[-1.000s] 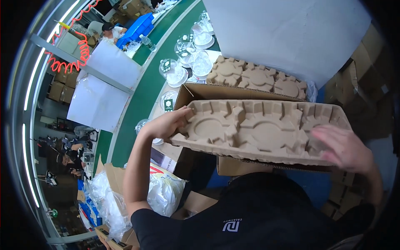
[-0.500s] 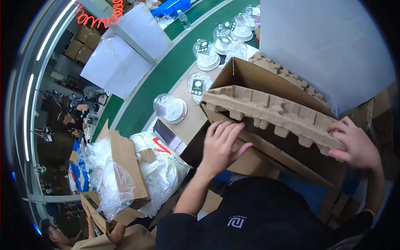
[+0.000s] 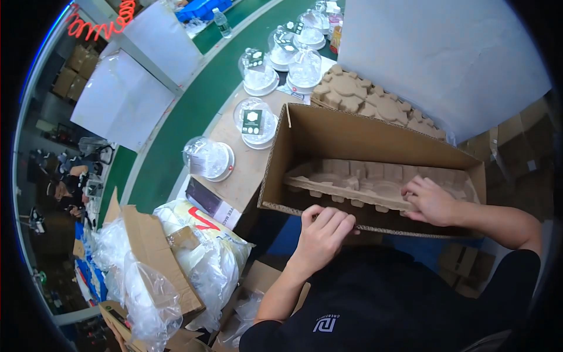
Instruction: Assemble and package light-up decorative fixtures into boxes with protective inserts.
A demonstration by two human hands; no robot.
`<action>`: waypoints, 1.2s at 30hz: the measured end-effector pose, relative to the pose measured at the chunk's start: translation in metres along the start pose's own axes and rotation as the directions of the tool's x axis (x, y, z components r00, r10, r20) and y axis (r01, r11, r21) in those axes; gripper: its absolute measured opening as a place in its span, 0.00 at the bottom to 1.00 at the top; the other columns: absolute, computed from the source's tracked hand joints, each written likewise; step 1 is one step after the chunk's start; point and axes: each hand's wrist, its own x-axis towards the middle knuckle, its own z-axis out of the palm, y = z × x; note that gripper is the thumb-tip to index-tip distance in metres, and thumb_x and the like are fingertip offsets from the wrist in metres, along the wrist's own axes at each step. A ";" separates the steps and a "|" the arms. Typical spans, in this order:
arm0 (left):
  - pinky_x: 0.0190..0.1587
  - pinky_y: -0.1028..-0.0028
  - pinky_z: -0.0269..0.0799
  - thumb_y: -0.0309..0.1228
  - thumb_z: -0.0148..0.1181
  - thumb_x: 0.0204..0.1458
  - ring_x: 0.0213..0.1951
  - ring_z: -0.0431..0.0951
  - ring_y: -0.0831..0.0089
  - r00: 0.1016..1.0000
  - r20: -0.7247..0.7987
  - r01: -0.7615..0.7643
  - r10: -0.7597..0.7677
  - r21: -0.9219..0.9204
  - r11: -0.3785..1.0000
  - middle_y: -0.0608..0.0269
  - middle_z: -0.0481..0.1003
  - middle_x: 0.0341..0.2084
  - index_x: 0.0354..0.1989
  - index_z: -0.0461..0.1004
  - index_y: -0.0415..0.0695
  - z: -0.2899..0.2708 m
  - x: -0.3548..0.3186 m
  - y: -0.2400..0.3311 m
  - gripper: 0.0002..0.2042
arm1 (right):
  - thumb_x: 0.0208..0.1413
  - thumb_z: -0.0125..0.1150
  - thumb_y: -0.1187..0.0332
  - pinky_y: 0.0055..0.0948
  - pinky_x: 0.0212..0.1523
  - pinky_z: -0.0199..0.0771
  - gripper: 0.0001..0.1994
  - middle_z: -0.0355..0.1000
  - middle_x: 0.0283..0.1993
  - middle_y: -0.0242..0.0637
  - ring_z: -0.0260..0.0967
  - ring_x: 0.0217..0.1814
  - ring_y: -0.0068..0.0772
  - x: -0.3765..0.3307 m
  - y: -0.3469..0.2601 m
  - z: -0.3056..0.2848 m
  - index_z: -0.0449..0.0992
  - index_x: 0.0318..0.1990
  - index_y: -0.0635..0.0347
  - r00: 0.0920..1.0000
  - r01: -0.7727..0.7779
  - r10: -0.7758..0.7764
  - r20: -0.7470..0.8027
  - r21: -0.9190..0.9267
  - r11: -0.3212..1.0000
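A deep brown cardboard box (image 3: 375, 138) stands open in front of me. Inside it lies a moulded pulp tray (image 3: 334, 175), tilted, with its near edge above the dark bottom. My left hand (image 3: 325, 234) is closed over the box's near rim, fingers wrapped on the edge. Reaching in over the right part, my right hand (image 3: 434, 202) has its fingers curled on the tray's near edge. More pulp trays (image 3: 375, 100) are behind the box's far wall.
Clear domes on white bases (image 3: 208, 158) line the bench at the left. A purple and white carton (image 3: 211, 202) lies near a stuffed white bag (image 3: 205, 234). Further left is a torn carton with clear plastic bags (image 3: 146, 276). A white panel (image 3: 440, 64) stands behind.
The pulp tray has gone down from above the box to inside it, with my right hand following. My left hand has closed on the near rim. The view has shifted.
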 end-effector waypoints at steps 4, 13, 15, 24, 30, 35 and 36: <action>0.49 0.67 0.57 0.35 0.67 0.46 0.36 0.75 0.75 0.999 0.046 0.011 -0.011 0.018 1.000 0.73 0.74 0.31 0.38 0.74 0.48 -0.005 -0.018 0.006 0.12 | 0.65 0.50 0.48 0.57 0.67 0.55 0.25 0.64 0.64 0.45 0.57 0.69 0.45 0.002 -0.006 0.039 0.75 0.49 0.66 0.962 0.188 -0.147 0.229 -0.169 0.968; 0.48 0.70 0.55 0.34 0.64 0.48 0.35 0.75 0.80 0.996 0.003 0.093 -0.094 0.088 0.992 0.77 0.75 0.32 0.38 0.77 0.55 0.000 -0.024 0.023 0.09 | 0.66 0.43 0.42 0.62 0.74 0.40 0.33 0.52 0.76 0.39 0.46 0.79 0.47 0.073 0.097 0.213 0.60 0.70 0.55 0.964 0.252 -0.223 0.146 -0.228 0.940; 0.48 0.70 0.55 0.34 0.64 0.47 0.35 0.75 0.80 0.998 0.022 0.061 -0.063 0.102 0.993 0.77 0.75 0.32 0.38 0.78 0.55 0.003 -0.026 0.027 0.08 | 0.65 0.46 0.43 0.61 0.74 0.44 0.32 0.54 0.75 0.39 0.46 0.79 0.49 0.076 0.101 0.232 0.63 0.68 0.54 0.965 0.257 -0.241 0.104 -0.189 0.948; 0.48 0.70 0.62 0.33 0.62 0.48 0.42 0.76 0.76 0.977 0.043 0.200 -0.209 0.162 0.966 0.72 0.76 0.37 0.41 0.78 0.51 -0.005 -0.041 0.046 0.11 | 0.59 0.55 0.50 0.55 0.73 0.50 0.29 0.56 0.74 0.41 0.50 0.76 0.50 0.101 0.114 0.262 0.67 0.64 0.54 0.941 0.339 -0.333 0.064 -0.148 0.929; 0.48 0.67 0.66 0.31 0.61 0.47 0.39 0.75 0.72 0.984 -0.101 0.161 -0.145 0.171 0.972 0.69 0.71 0.31 0.35 0.75 0.48 0.004 -0.048 0.073 0.07 | 0.58 0.57 0.51 0.55 0.74 0.42 0.29 0.56 0.72 0.43 0.48 0.75 0.51 0.081 0.106 0.251 0.67 0.64 0.56 0.944 0.329 -0.320 0.078 -0.181 0.927; 0.52 0.66 0.67 0.29 0.60 0.48 0.41 0.74 0.71 0.957 -0.177 0.277 -0.232 0.306 0.911 0.69 0.72 0.32 0.35 0.75 0.48 0.006 -0.074 0.131 0.06 | 0.59 0.56 0.50 0.57 0.75 0.40 0.29 0.55 0.73 0.42 0.47 0.75 0.52 0.077 0.081 0.254 0.66 0.64 0.56 0.827 0.561 -0.537 0.164 -0.183 0.808; 0.54 0.65 0.68 0.30 0.61 0.49 0.44 0.75 0.69 0.938 -0.237 0.325 -0.254 0.336 0.884 0.67 0.74 0.36 0.36 0.76 0.48 -0.001 -0.080 0.135 0.07 | 0.59 0.57 0.50 0.58 0.75 0.40 0.30 0.55 0.73 0.42 0.47 0.75 0.52 0.077 0.079 0.253 0.67 0.64 0.56 0.829 0.559 -0.536 0.163 -0.173 0.811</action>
